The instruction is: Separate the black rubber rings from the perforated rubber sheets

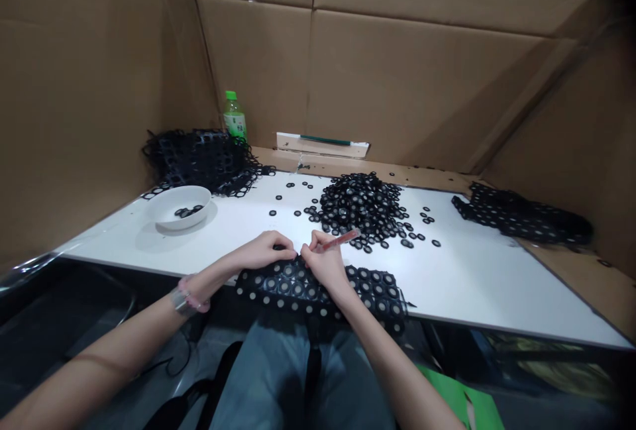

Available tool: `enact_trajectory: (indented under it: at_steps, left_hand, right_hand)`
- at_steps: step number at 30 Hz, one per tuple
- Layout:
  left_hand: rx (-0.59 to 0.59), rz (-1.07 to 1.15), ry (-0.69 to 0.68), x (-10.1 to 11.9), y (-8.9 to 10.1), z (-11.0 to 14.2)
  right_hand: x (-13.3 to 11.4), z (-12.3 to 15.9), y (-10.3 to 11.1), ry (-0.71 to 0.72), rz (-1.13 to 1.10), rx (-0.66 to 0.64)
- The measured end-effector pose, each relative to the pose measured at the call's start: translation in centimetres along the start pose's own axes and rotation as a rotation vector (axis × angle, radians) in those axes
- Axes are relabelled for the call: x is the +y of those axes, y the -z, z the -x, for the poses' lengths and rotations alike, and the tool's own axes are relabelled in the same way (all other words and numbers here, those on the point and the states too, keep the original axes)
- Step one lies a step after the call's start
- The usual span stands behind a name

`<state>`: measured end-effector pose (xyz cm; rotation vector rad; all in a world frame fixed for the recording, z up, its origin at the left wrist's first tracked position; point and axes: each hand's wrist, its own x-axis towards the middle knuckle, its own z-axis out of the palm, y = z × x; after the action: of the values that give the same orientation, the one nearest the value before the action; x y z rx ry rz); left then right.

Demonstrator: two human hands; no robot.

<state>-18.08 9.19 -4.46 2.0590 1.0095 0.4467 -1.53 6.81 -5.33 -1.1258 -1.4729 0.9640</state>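
Note:
A black sheet [287,284] with rows of pale-centred rings lies over the table's near edge and hangs down above the lap. My left hand [268,250] is closed at its upper edge, thumb and fingers pinching the sheet. Close beside it, my right hand [322,261] grips a slim pen-like tool [342,239] with a translucent reddish handle. The tool's lower end is hidden by the fingers, near the sheet's top edge. Beyond my hands is a heaped pile of small black rings [362,205], with several scattered around it.
A white bowl [163,210] with a few black rings stands at left. Behind it are tangled black cut-out sheets [199,158] and a green-capped bottle [234,115]. Another dotted black sheet [527,215] lies at right. Cardboard walls [397,85] enclose the white table [472,277].

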Motion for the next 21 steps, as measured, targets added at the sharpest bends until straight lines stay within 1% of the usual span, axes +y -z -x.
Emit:
enact_trajectory:
  at_steps: [4, 7, 13, 17, 19, 21]
  left_hand:
    - [0.03, 0.104, 0.002, 0.1, -0.3, 0.2]
    - [0.034, 0.125, 0.014, 0.6, -0.2, 0.2]
    - [0.023, -0.137, 0.056, 1.6, 0.2, -0.5]
    - [0.001, -0.207, 0.105, 2.1, -0.1, -1.5]
    - [-0.039, -0.239, 0.101, 2.3, -0.3, -2.1]
    - [-0.127, -0.224, 0.058, 2.4, -0.3, -2.5]
  right_hand:
    - [0.0, 0.2, -0.4, 0.025, 0.017, 0.002]
    - [0.1, 0.0, -0.2, 0.0, -0.03, 0.005]
    - [0.5, -0.4, 1.8, -0.074, -0.158, 0.102]
    - [0.5, 0.0, 2.5, -0.07, -0.134, 0.099]
    - [0.4, 0.2, 2.5, -0.059, -0.106, 0.103]
    - [0.3, 0.3, 2.4, -0.051, -0.084, 0.108]
